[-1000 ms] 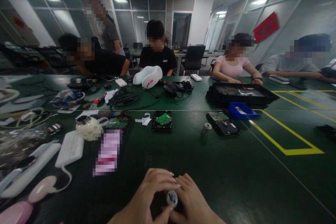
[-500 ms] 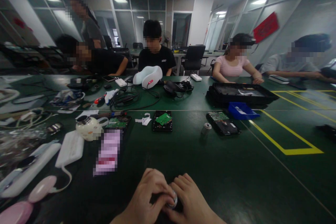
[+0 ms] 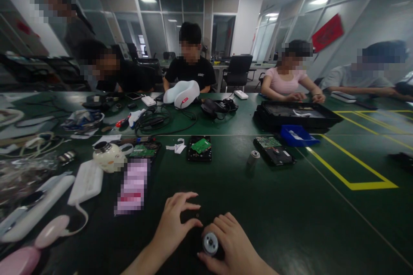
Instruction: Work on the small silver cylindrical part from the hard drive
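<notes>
My right hand (image 3: 230,240) is wrapped round a small cylindrical metal motor (image 3: 210,243), whose round silver end with small holes faces up. To the left of the motor, my left hand (image 3: 177,215) has its fingers and thumb spread apart, clear of it. A tiny dark speck or ring (image 3: 197,215) shows between the left fingertips; whether it lies on the table or drops through the air I cannot tell. Farther off, a second silver motor (image 3: 254,159) stands upright on the green table (image 3: 290,219).
Beyond my hands lie hard drives (image 3: 200,148) with green circuit boards, another drive (image 3: 275,151) and a blue bin (image 3: 298,136). A black tray (image 3: 297,116) is behind the bin. Leftward are a cream jar (image 3: 109,157), a pink packet (image 3: 133,187) and a white power bank (image 3: 85,183). Several people sit opposite.
My left hand has let go of the motor's top, moved left and up, and opened. The right hand keeps its grip. In the background, a standing person has moved left.
</notes>
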Tool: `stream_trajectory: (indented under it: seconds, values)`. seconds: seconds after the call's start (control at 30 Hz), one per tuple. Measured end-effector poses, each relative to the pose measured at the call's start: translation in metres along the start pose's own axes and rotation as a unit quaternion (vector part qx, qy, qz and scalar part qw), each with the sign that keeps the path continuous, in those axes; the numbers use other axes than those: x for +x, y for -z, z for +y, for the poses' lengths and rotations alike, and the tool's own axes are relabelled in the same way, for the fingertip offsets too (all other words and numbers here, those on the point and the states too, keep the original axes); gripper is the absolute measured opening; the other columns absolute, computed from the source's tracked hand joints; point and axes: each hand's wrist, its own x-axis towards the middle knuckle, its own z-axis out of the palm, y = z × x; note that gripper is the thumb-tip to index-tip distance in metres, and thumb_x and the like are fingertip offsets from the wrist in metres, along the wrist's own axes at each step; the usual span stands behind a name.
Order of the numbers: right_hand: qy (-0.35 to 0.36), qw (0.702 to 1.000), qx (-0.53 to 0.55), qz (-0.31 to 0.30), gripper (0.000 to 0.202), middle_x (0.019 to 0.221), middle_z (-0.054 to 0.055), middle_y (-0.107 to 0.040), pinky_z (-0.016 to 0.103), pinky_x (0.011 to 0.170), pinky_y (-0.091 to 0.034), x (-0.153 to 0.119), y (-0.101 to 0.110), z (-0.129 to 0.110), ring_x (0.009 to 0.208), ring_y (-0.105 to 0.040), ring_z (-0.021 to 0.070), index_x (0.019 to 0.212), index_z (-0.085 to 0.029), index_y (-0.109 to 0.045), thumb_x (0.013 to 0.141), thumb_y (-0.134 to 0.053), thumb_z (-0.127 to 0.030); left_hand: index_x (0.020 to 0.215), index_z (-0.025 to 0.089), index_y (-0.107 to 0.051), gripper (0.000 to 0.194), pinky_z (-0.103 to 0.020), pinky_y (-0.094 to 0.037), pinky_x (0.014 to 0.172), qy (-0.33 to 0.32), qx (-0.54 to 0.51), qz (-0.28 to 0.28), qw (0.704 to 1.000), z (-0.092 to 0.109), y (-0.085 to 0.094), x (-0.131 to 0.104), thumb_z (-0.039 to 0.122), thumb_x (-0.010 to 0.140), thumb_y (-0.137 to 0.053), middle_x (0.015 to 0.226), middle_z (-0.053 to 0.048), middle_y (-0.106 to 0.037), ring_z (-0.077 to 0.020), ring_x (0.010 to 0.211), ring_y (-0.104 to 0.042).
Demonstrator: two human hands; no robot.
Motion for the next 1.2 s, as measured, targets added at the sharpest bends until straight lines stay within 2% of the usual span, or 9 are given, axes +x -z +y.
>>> stream_trajectory:
  seconds: [0.07,0.2,0.37,0.5,0.73,0.93,1.1,1.2]
  values:
    - [0.002,1.000,0.000,0.001,0.025,0.085,0.003,-0.064,0.034,0.076,-0.035,0.000,0.000,0.000,0.078,-0.056,0.0213,0.090,-0.022,-0.061,0.077,-0.069,-0.041,0.087,0.027,-0.073,0.032,-0.050,-0.049,0.087,0.005,-0.003,-0.003,1.000,0.001,0.000,0.000,0.010,0.062,-0.083,0.104,-0.003,-0.073,-0.0305,0.098,-0.064]
    - [0.002,1.000,-0.006,0.005,0.026,0.084,0.003,-0.064,0.034,0.075,-0.035,-0.001,-0.002,0.002,0.078,-0.055,0.0214,0.088,-0.021,-0.061,0.076,-0.069,-0.043,0.084,0.023,-0.072,0.014,-0.045,-0.052,0.084,0.004,-0.024,0.005,1.000,0.009,0.001,-0.002,0.013,0.075,-0.075,0.096,-0.004,-0.072,-0.0260,0.090,-0.067]
    - [0.007,1.000,-0.017,0.010,0.027,0.085,0.004,-0.065,0.036,0.078,-0.035,0.000,-0.006,0.004,0.079,-0.056,0.0225,0.089,-0.021,-0.062,0.075,-0.069,-0.043,0.081,0.024,-0.073,0.006,-0.031,-0.055,0.080,-0.068,-0.126,0.002,0.990,0.025,0.006,-0.012,0.019,0.081,-0.071,0.093,-0.003,-0.063,-0.0196,0.083,-0.068]
    - [0.006,1.000,-0.002,0.009,0.024,0.085,0.003,-0.064,0.036,0.079,-0.035,0.000,-0.006,0.004,0.080,-0.056,0.0217,0.085,-0.021,-0.060,0.075,-0.069,-0.041,0.084,0.026,-0.074,0.010,-0.027,-0.055,0.076,-0.126,-0.128,-0.039,0.983,0.034,0.011,-0.017,0.017,0.080,-0.074,0.090,-0.002,-0.063,-0.0181,0.082,-0.067]
    - [0.005,1.000,0.003,0.007,0.022,0.088,0.002,-0.065,0.036,0.080,-0.035,-0.002,-0.008,0.005,0.083,-0.056,0.0218,0.085,-0.021,-0.059,0.074,-0.069,-0.037,0.081,0.024,-0.072,0.009,-0.028,-0.055,0.076,-0.158,-0.112,-0.050,0.980,0.041,0.011,-0.016,0.014,0.080,-0.072,0.089,-0.002,-0.065,-0.0186,0.083,-0.066]
    - [0.009,1.000,-0.017,0.000,0.020,0.085,0.003,-0.064,0.037,0.079,-0.036,-0.001,-0.007,0.004,0.080,-0.056,0.0218,0.085,-0.021,-0.060,0.076,-0.066,-0.038,0.101,0.026,-0.069,0.035,-0.027,-0.056,0.080,-0.199,-0.117,-0.091,0.969,0.041,0.012,-0.019,-0.001,0.084,-0.052,0.098,-0.004,-0.066,-0.0179,0.090,-0.065]
    - [0.010,1.000,-0.009,0.003,0.026,0.092,0.004,-0.067,0.037,0.081,-0.036,-0.002,-0.006,0.004,0.086,-0.057,0.0232,0.094,-0.021,-0.061,0.077,-0.066,-0.040,0.102,0.026,-0.068,0.036,-0.029,-0.056,0.083,-0.213,-0.102,-0.084,0.968,0.041,0.012,-0.019,0.000,0.085,-0.051,0.102,-0.005,-0.066,-0.0192,0.094,-0.066]
    - [0.004,1.000,-0.003,0.000,0.025,0.093,0.004,-0.067,0.038,0.083,-0.035,-0.002,-0.006,0.003,0.086,-0.058,0.0234,0.093,-0.022,-0.061,0.076,-0.067,-0.040,0.100,0.026,-0.068,0.033,-0.031,-0.056,0.083,-0.213,-0.094,-0.076,0.970,0.037,0.010,-0.020,0.001,0.085,-0.053,0.104,-0.005,-0.066,-0.0195,0.094,-0.066]
